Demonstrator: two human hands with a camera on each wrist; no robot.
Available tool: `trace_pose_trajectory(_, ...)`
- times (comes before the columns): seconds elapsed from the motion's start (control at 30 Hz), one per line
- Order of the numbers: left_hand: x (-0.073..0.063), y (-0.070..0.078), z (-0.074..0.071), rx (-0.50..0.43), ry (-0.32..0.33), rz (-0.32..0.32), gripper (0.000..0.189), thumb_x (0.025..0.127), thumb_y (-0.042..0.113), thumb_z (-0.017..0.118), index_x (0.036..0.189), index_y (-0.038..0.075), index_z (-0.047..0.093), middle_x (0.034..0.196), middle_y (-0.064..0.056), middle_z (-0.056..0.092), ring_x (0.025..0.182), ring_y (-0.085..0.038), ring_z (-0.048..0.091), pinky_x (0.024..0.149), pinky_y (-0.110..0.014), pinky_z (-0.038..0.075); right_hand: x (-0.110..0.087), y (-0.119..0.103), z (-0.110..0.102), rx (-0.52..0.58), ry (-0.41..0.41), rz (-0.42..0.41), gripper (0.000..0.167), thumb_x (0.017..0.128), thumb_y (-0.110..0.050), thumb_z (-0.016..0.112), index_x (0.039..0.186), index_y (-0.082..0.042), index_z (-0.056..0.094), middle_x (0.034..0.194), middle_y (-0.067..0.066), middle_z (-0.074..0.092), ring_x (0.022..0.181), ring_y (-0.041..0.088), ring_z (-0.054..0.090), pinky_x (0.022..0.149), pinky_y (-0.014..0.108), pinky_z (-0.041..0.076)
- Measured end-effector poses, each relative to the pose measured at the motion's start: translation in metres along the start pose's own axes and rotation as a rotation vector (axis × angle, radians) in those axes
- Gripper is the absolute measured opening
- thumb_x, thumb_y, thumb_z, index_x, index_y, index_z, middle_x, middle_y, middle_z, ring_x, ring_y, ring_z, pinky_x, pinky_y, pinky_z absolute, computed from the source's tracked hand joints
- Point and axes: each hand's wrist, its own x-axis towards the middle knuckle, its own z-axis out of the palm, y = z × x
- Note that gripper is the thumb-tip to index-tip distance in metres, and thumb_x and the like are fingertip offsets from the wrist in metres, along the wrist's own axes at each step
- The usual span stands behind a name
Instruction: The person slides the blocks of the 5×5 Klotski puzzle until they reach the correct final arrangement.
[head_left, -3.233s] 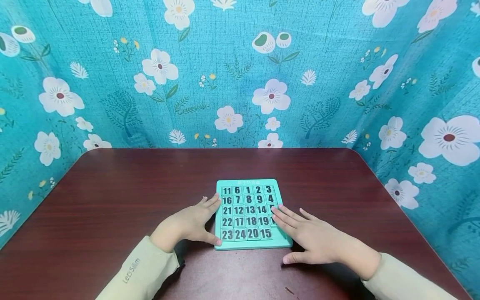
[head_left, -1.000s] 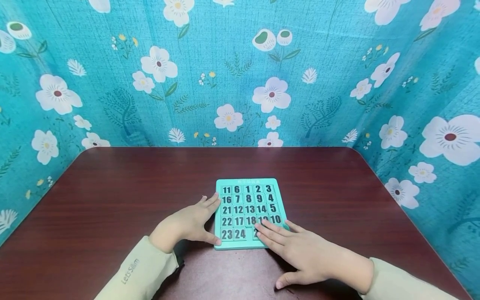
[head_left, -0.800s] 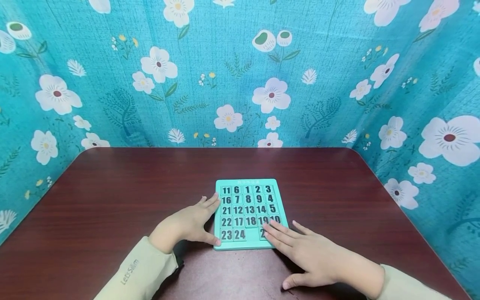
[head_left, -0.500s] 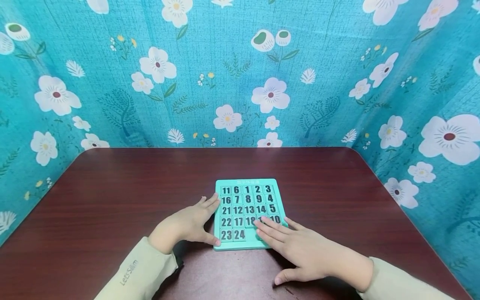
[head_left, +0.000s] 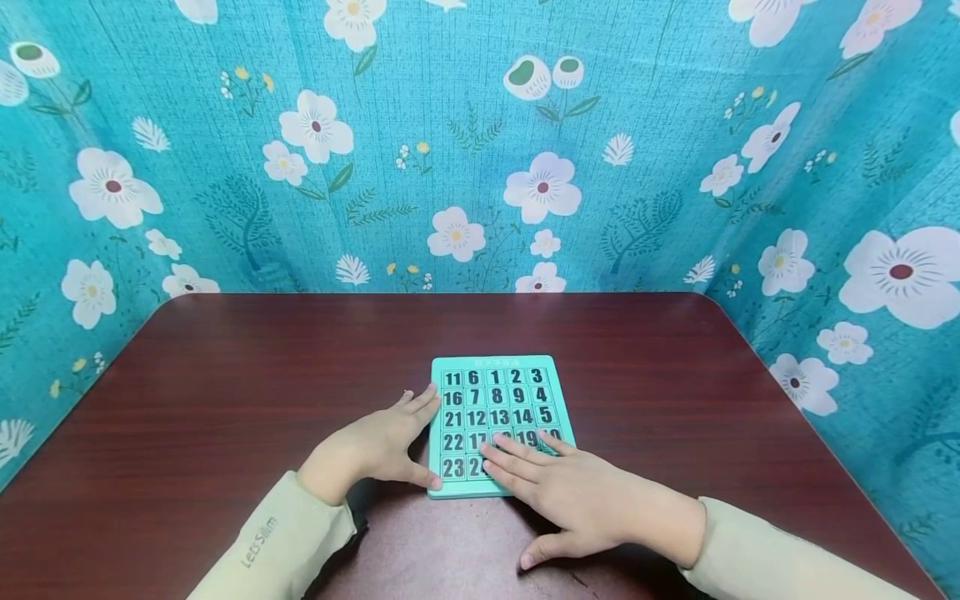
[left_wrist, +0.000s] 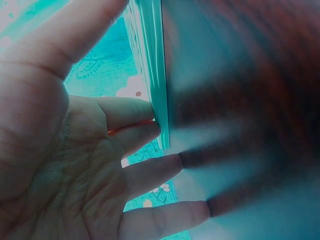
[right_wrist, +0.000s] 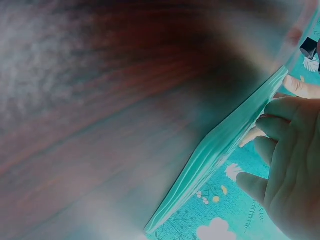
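Left grip (head_left: 375,446): spread, clasping nothing, set against the adjacent edge of board (head_left: 495,362), presumably bracing it. Right grip (head_left: 588,500): fingers outstretched, empty, over tiles (head_left: 498,417), likely for pushing. Board: flat on worktop (head_left: 322,350), partly beneath right grip.

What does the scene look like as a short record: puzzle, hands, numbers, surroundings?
puzzle: green number sliding puzzle, flat on the table
left hand: touching the puzzle's left edge
right hand: outstretched over the lower rows
top-row tiles: 11, 6, 1, 2, 3
bottom row: 23 clear, 24 partly covered, rest hidden
tabletop: dark red-brown, wood-grained
backdrop: teal floral curtain
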Motion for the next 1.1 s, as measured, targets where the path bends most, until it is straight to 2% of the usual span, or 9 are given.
trace_pose_trajectory(0.17,0.001,0.0,0.0,0.006,-0.003,0.001,0.11,0.074,0.047,0.085,0.157,0.004,0.026,0.168,-0.009,0.014,0.153,-0.038,0.016,0.116,-0.055,0.033,0.0,0.001,0.001,0.015,-0.027,0.009,0.094,0.092,-0.076,0.035,0.159,-0.012,0.023,0.168,0.002,0.014,0.156,0.022,0.014,0.117,0.06,0.028)
trace_pose_trajectory(0.4,0.001,0.0,0.002,-0.015,-0.006,-0.017,0.11,0.074,0.046,0.086,0.158,0.006,0.026,0.168,-0.005,0.012,0.155,-0.036,0.013,0.117,-0.053,0.033,-0.012,0.003,0.001,0.039,-0.058,0.054,0.093,0.091,-0.077,0.034,0.16,-0.015,0.022,0.169,0.0,0.013,0.156,0.021,0.014,0.115,0.06,0.03)
trace_pose_trajectory(0.7,0.001,0.0,0.002,-0.022,-0.004,-0.017,0.111,0.074,0.046,0.086,0.157,0.006,0.026,0.168,-0.005,0.011,0.154,-0.036,0.013,0.117,-0.053,0.032,-0.023,0.005,0.0,0.037,-0.028,0.071,0.092,0.091,-0.076,0.037,0.159,-0.013,0.026,0.168,0.001,0.017,0.155,0.022,0.018,0.113,0.062,0.032)
trace_pose_trajectory(0.83,0.001,-0.001,0.002,-0.022,-0.001,-0.021,0.11,0.074,0.046,0.086,0.157,0.006,0.026,0.168,-0.005,0.012,0.154,-0.036,0.014,0.116,-0.053,0.034,-0.013,0.002,-0.002,0.008,0.011,0.033,0.092,0.092,-0.074,0.038,0.158,-0.012,0.027,0.167,0.002,0.019,0.155,0.023,0.019,0.113,0.061,0.033)
trace_pose_trajectory(1.1,0.001,0.0,0.001,0.0,0.004,-0.001,0.109,0.075,0.047,0.085,0.157,0.004,0.026,0.168,-0.007,0.014,0.154,-0.038,0.016,0.117,-0.054,0.031,0.022,-0.009,-0.006,-0.017,-0.026,-0.018,0.094,0.091,-0.077,0.036,0.159,-0.013,0.024,0.168,-0.001,0.014,0.156,0.018,0.013,0.119,0.057,0.027)
